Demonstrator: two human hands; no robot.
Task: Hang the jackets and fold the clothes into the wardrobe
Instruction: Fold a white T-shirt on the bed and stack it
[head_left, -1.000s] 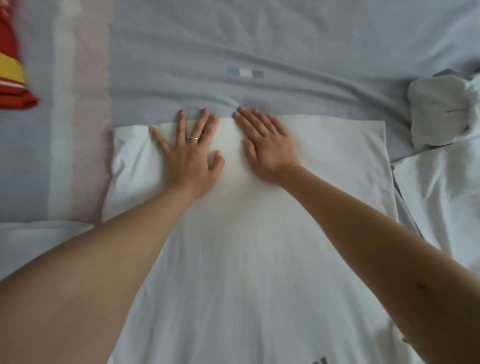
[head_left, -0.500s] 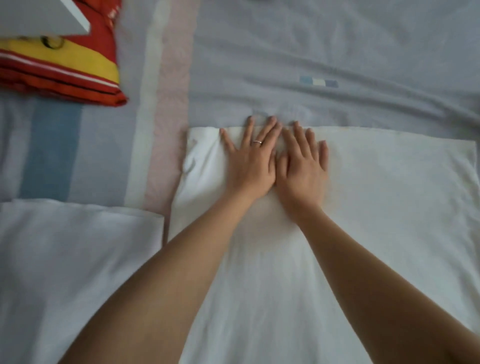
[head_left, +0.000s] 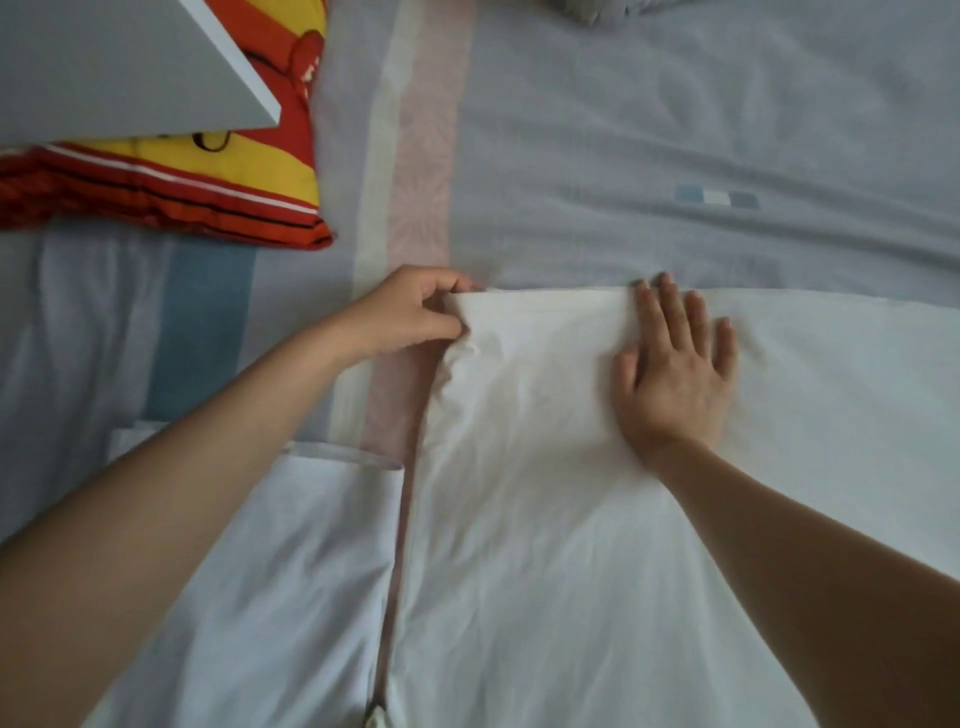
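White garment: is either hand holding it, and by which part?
Left hand pinches the white garment at its far left corner; right hand presses it flat.

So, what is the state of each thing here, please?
White garment: spread flat on the bedsheet, far left corner pinched.
Left hand: pinches that corner.
Right hand: fingers straight, presses flat on the garment.
Second white cloth: lies flat, left of it.
Red and yellow cushion: lies on the bedsheet.
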